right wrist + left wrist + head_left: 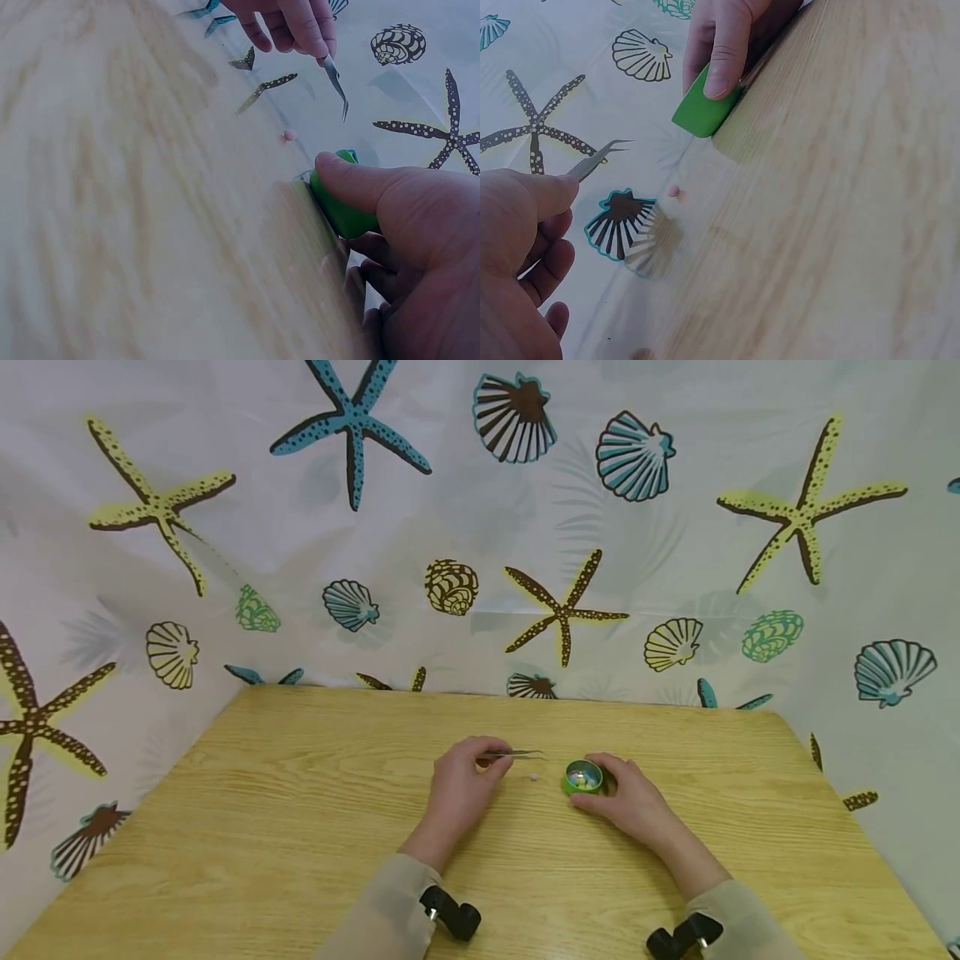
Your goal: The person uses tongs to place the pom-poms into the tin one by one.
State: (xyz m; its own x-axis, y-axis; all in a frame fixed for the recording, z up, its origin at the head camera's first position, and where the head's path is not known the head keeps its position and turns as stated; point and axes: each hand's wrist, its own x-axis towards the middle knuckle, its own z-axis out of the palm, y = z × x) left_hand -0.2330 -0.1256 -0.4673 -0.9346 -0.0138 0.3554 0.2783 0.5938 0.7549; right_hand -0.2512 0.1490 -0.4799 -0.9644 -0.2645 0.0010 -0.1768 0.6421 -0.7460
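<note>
A pair of bent-tip metal tweezers point(527, 753) is pinched between the thumb and fingers of my left hand point(459, 789). Its two tips point right and stand slightly apart with nothing between them, as the left wrist view of the tweezers point(592, 160) shows. Below the tips, a small pale pink bead-like piece point(534, 777) lies on the table; in the right wrist view this pink piece point(290, 136) is apart from both hands. My right hand point(637, 800) grips a small round green container point(571, 787) by its sides. Several small coloured pieces point(583, 781) lie inside it.
The wood-grain table point(300, 827) extends around both hands. A pale curtain point(420, 527) printed with starfish and shells rises behind the table and along its sides. Black mounts point(453, 917) are fixed at both wrists.
</note>
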